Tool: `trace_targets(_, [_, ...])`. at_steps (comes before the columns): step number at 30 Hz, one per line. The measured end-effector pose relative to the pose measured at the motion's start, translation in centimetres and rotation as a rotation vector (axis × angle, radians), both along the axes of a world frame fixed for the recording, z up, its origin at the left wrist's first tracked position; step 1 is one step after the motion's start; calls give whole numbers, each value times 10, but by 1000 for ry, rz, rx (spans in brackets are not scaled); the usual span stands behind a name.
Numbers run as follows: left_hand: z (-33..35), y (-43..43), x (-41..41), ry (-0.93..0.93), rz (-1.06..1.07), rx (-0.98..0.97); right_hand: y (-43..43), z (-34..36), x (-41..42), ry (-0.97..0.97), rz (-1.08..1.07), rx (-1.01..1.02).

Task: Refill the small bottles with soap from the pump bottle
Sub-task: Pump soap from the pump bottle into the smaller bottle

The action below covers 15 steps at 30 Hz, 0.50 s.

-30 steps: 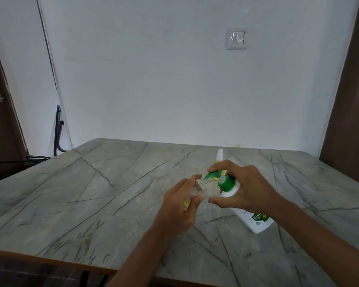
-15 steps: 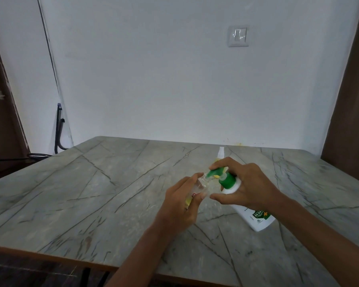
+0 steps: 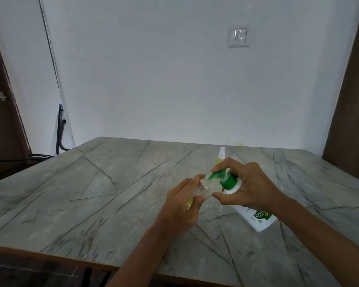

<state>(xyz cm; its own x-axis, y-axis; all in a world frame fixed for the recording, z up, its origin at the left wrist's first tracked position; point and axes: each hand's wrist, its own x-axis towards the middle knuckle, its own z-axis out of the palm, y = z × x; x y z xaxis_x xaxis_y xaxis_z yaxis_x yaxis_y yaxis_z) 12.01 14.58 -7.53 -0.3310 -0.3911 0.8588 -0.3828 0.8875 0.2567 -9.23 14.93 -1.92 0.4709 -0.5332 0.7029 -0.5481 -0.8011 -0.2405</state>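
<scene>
Plain white wall fills the upper frame. Table spans the lower half: matte grey marble-look top w/ dark veins, wood edge. Dark wood door at left edge; switch plate upper right. Centre-right, white plastic pump bottle w/ green pump head leans, base on tabletop. The right hand grips its neck, 1 finger over the pump head. The left hand grips a clear small bottle, mouth at the nozzle. A yellowish 2nd small bottle, white cap, stands just behind.
</scene>
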Motion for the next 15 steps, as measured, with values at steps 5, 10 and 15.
trace_targets(5, [0, 0, -1, 5, -11, 11, 0, -1, -1, -2, -17, 11])
trace_targets(10, [0, -1, 0, 30, 27, 17, 2, -2, 0, 93, -102, -33])
trace_targets(15, [2, 1, -2, 33, 45, 21, 3, -2, 0, 138, -121, -64])
